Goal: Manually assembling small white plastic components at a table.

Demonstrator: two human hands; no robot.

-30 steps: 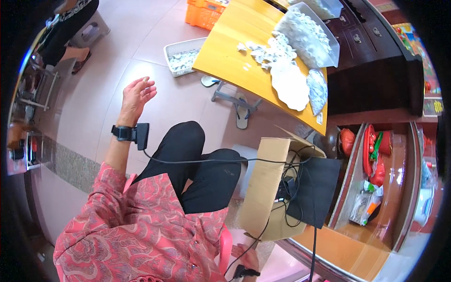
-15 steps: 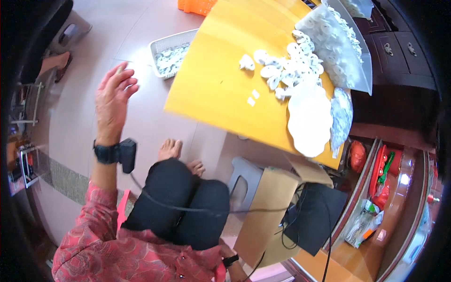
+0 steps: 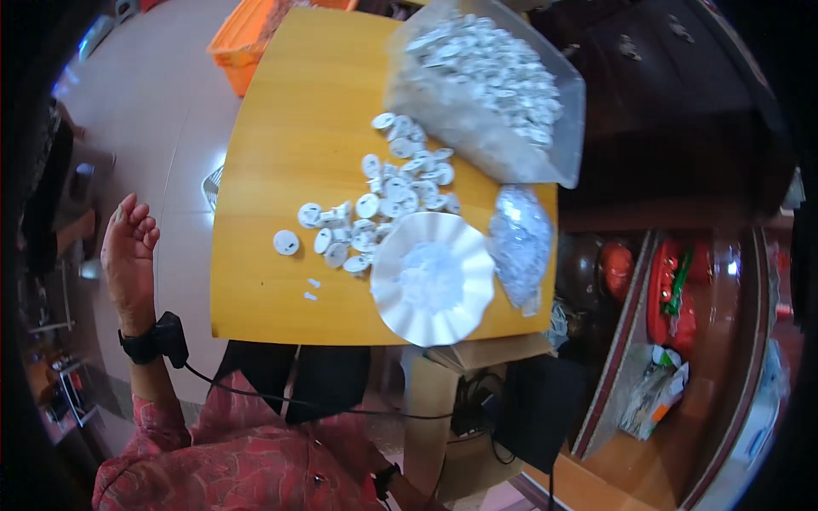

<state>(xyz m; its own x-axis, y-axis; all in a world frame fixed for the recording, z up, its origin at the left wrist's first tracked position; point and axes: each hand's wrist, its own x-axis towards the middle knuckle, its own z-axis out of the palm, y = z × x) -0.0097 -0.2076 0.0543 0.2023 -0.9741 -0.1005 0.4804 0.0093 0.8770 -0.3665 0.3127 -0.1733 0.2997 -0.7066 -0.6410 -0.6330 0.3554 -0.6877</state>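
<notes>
My left hand (image 3: 130, 255) is raised off the table's left side, over the floor, its fingers loosely bent and nothing seen in them. A black band with a small box sits on that wrist. Low at the bottom edge, just past another black band, a bit of my right hand (image 3: 411, 496) shows; its fingers are hidden. On the yellow table (image 3: 281, 94) lie many white round plastic parts (image 3: 394, 192) in a loose heap. One white disc (image 3: 286, 243) lies apart, near two tiny white pieces (image 3: 312, 289). A white wavy-rimmed dish (image 3: 394, 311) holds small translucent pieces.
A clear bin (image 3: 567, 128) full of white parts stands at the back right, with a bag of clear pieces (image 3: 520, 243) before it. An orange crate (image 3: 230, 55) is behind left. An open cardboard box (image 3: 426, 417) and open drawer (image 3: 673, 451) are at right; a cable crosses my lap.
The view has swung so the table sits more centrally and the dish's contents show. My left hand appears farther left and lower. The white basket on the floor is now mostly hidden by the table.
</notes>
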